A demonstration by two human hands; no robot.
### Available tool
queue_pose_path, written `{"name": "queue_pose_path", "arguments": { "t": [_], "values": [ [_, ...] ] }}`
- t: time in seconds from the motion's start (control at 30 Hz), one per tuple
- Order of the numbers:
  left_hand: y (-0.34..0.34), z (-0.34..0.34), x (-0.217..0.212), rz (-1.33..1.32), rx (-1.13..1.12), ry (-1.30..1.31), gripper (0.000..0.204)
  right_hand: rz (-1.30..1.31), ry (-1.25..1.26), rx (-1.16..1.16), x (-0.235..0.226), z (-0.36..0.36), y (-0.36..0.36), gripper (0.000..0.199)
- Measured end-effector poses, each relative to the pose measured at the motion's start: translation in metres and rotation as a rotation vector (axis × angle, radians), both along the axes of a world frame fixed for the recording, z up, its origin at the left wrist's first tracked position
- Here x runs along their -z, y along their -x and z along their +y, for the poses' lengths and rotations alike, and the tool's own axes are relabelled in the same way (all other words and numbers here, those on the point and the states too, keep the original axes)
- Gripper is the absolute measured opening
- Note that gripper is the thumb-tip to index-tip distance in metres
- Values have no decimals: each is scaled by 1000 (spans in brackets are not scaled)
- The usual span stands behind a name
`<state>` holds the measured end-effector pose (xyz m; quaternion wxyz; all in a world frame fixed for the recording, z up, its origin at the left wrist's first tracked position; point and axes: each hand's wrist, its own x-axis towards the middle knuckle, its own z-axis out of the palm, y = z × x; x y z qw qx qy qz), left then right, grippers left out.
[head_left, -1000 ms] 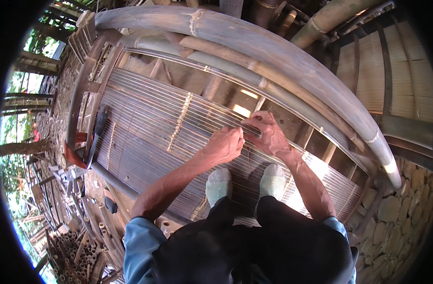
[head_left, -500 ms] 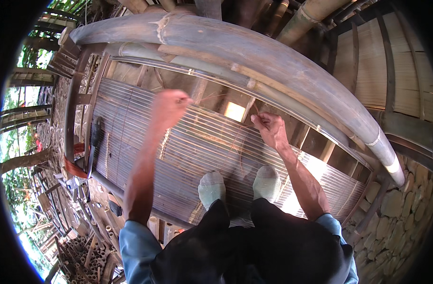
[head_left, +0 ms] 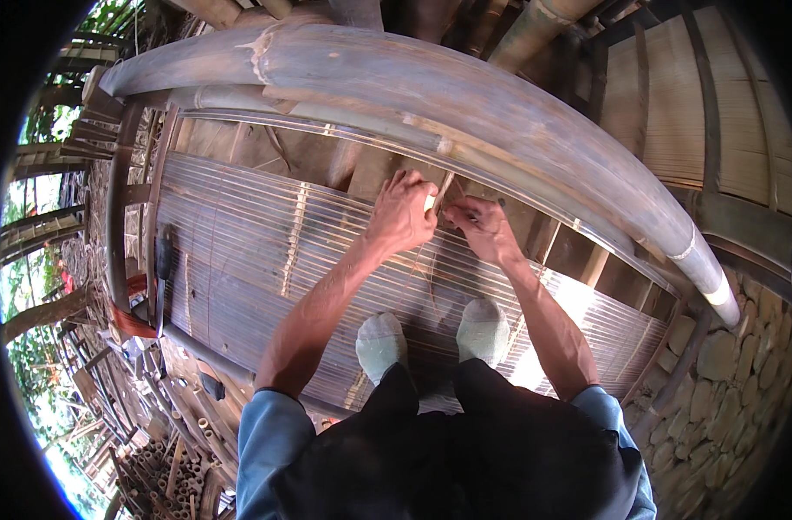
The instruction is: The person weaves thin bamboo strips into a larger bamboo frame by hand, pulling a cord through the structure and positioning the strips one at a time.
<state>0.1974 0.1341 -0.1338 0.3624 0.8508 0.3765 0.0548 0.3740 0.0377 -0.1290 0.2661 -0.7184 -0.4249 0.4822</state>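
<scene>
My left hand [head_left: 403, 213] is closed at the far edge of a platform of thin slats [head_left: 249, 234], its fingers curled and pinching. Close to its right, my right hand [head_left: 483, 229] is closed too, thumb and finger pressed together. A thin brown cord [head_left: 432, 273] runs from between the hands and trails over the slats toward my feet; the fingers hide where they grip it. Both hands meet beside a narrow upright strip [head_left: 445, 187] at the gap between the slats and the far rail.
A thick bamboo pole [head_left: 465, 91] arches across the far side. My socked feet [head_left: 381, 345] stand on the slats. At the left end a dark-handled knife [head_left: 163, 260] hangs near orange-red strapping [head_left: 134, 322]. Cut bamboo pieces [head_left: 166, 472] lie lower left; a stone wall [head_left: 717, 390] stands right.
My left hand has come in from the left, where it held the cord stretched out, to beside my right hand. The right hand has shifted only slightly.
</scene>
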Motion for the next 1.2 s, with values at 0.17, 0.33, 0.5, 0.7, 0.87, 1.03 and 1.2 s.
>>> {"name": "queue_pose_path", "arguments": {
  "t": [0.17, 0.33, 0.5, 0.7, 0.87, 1.03, 1.2],
  "values": [
    [24, -24, -16, -238, 19, -162, 24, 273, -34, -71, -11, -6, 0, 23],
    [71, -41, -31, -398, -85, 87, 12, 314, -6, -98, -19, -4, -3, 33],
    [152, -67, -66, -706, -488, 822, 22, 552, 144, 275, 3, 3, -13, 64],
    [187, -93, -80, -1103, -667, 949, 27, 626, 306, 263, -5, 16, -4, 56],
    [174, -92, -85, -1378, -640, 991, 34, 509, 285, 173, 2, 11, -3, 49],
    [178, -86, -100, -1490, -757, 1065, 46, 42, 167, 16, 10, 11, 6, 48],
    [179, -119, -117, -1243, -645, 978, 41, -376, -556, -69, -32, -12, 56, 34]
  ]
}}
